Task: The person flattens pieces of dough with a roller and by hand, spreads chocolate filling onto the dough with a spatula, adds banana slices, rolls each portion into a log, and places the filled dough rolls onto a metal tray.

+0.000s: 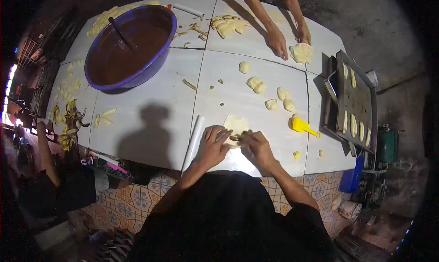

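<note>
A flat piece of pale dough [236, 123] lies at the near edge of the table, on a shiny clear sheet [231, 160]. On it sits a small strip of brown filling [235, 137]. My left hand [215, 147] pinches the dough's left side, fingers curled in by the filling. From the other side my right hand [257, 148] also has its fingers closed on the dough, hiding part of it. A white rolling pin [194, 138] rests beside my left hand. Beyond my right hand lie several dough balls [271, 104] and a yellow plastic scoop [300, 125].
A purple basin [132, 81] of brown mixture stands far left, a dark handle [122, 33] in it. Trays [356, 99] with shaped dough stand at right. Across the table another person's hands [279, 40] work dough [302, 53]. Banana peels [71, 125] lie left.
</note>
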`<state>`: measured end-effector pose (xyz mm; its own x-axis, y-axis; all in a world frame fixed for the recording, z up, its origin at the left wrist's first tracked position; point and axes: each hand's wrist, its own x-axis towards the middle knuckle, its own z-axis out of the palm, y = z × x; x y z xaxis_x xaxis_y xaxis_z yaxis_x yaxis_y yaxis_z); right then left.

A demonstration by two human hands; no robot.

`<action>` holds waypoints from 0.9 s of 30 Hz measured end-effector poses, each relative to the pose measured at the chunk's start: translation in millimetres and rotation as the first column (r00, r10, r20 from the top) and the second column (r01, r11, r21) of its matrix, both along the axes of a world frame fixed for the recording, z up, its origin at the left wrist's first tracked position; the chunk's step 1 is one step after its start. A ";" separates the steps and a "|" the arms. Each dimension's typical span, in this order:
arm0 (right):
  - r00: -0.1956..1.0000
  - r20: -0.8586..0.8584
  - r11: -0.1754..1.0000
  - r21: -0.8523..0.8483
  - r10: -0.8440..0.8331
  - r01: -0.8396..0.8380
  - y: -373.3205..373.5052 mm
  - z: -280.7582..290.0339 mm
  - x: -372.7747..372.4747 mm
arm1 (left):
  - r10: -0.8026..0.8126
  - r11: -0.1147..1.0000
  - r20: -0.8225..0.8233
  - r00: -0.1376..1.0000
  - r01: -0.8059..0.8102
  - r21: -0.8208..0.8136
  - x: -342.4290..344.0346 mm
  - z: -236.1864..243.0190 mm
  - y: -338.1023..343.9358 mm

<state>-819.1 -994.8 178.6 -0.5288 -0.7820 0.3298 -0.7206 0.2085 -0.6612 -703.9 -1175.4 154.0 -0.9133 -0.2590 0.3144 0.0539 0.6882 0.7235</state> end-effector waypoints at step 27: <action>0.977 -0.046 0.975 0.076 -0.207 0.210 -21.7 -26.3 4.1 | 0.177 0.888 0.099 0.979 -0.115 -0.446 -20.5 -3.9 4.1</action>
